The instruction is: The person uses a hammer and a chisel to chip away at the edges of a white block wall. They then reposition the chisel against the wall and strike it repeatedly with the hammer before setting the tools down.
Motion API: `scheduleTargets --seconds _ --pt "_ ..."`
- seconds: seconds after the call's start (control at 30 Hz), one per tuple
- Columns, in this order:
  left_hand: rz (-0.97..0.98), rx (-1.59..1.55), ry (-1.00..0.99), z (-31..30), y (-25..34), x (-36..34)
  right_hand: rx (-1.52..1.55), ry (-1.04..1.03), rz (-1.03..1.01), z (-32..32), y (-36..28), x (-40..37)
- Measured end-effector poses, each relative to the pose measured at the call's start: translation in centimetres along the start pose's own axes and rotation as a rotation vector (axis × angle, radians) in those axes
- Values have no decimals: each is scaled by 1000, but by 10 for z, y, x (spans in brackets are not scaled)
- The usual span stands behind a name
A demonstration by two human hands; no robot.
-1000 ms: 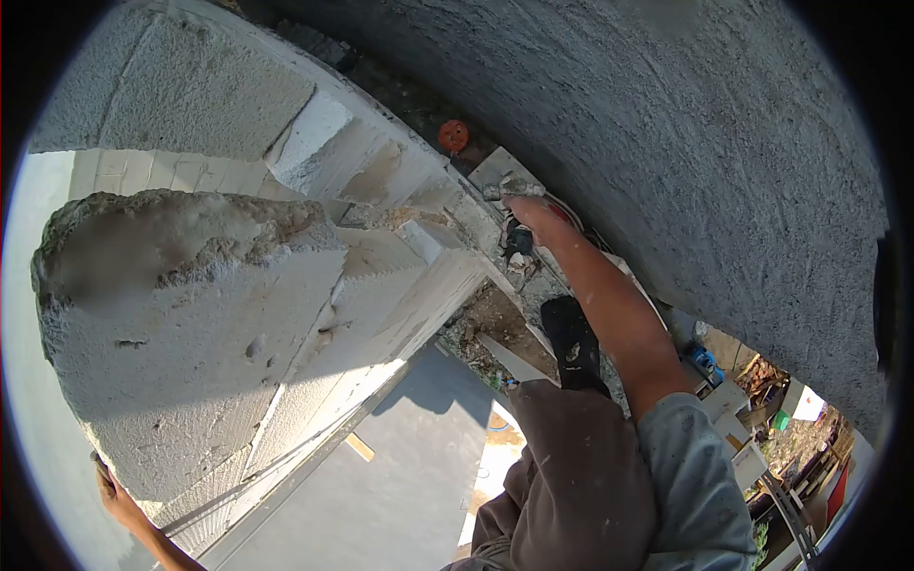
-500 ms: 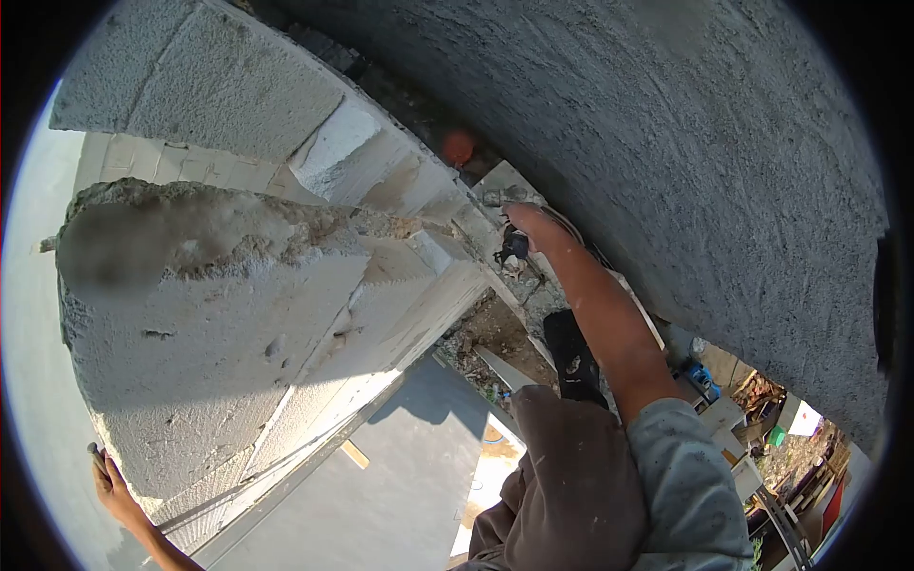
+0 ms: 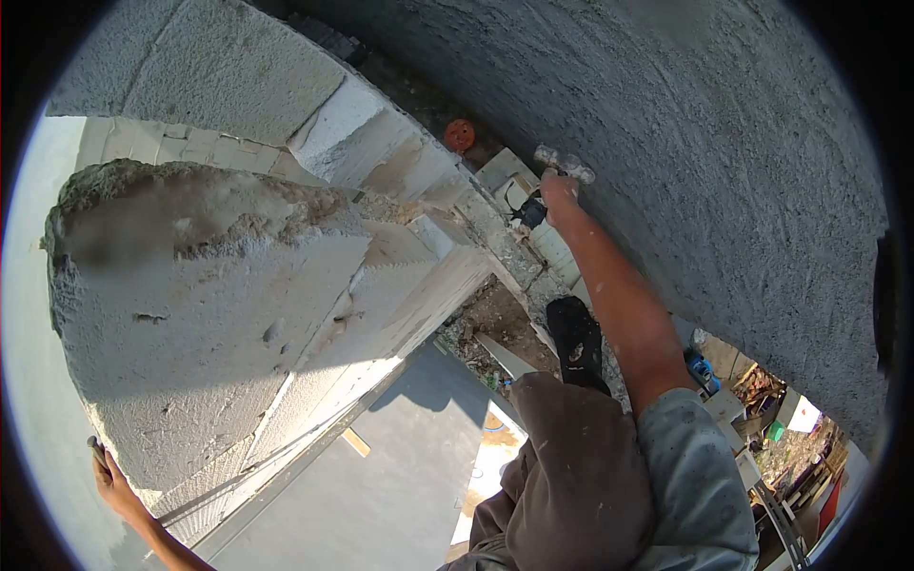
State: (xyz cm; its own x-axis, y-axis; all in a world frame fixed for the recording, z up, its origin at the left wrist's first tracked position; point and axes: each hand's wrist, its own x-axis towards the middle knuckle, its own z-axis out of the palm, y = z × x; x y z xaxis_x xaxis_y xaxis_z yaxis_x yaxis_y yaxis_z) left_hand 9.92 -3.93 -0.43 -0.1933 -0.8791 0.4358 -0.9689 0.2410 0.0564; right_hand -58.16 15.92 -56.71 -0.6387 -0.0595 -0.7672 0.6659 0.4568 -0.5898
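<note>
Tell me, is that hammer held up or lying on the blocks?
Held up. The right hand grips the hammer by its handle; its head shows against the grey wall, apparently off the white blocks.

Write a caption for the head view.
Right hand holds a grey mortar-caked tool beside the rough grey plastered wall; left hand by the white block wall.

The tool (image 3: 564, 162) in the right hand (image 3: 560, 190) is showing dull grey. Left of that hand an orange disc (image 3: 460, 134) is glowing. Right of the left hand (image 3: 109, 473), the block (image 3: 190, 324) is looking pale whitish-grey, pitted. The sleeve (image 3: 695, 476) is showing speckled grey-blue.
</note>
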Motion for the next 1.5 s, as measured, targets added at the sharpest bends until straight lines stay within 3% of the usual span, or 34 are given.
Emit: scheduleTargets --seconds 0.07,0.1,0.2,0.3,0.4,0.5,0.6,0.7,0.8,1.0,1.1,1.2,1.23,1.27,1.3,1.33,1.5 --pt "21 -23 11 5 0 -1 -550 -198 -71 13 24 -13" --pt "29 -19 12 7 0 -2 -601 -310 -32 10 22 -14" --pt "49 46 15 2 -1 4 -171 -579 145 -6 18 -21" --pt "54 55 12 -1 -19 7 26 -529 140 -22 -3 -45" --pt "40 -17 -83 -8 -35 12 243 -401 38 -33 -9 -8" --pt "39 -48 -72 -6 -27 9 419 24 -21 -21 -12 33" --pt "21 59 -12 0 -15 5 -261 -78 -137 11 13 12" --pt "22 13 -12 3 -10 4 -393 -418 -8 23 31 13" --pt "70 -1 21 2 -22 8 -230 -677 125 -14 -1 -26" --pt "-17 -60 -101 -11 -33 12 342 -358 -19 -29 -28 -14" --pt "-27 -67 -61 -10 -48 13 560 10 -49 -21 -29 50" --pt "-6 -6 -44 -6 -14 4 369 143 84 -6 -40 -16" --pt "5 4 -33 -3 -2 1 89 -6 86 7 -22 -20" --pt "19 -4 -10 1 4 -2 -284 -321 -56 26 14 2" --pt "34 -6 11 4 9 -3 -360 -359 -3 21 3 -34" --pt "45 6 6 5 6 -3 -112 -610 195 10 2 -28" --pt "28 87 -22 -6 -12 4 31 -616 175 -7 -6 -29"
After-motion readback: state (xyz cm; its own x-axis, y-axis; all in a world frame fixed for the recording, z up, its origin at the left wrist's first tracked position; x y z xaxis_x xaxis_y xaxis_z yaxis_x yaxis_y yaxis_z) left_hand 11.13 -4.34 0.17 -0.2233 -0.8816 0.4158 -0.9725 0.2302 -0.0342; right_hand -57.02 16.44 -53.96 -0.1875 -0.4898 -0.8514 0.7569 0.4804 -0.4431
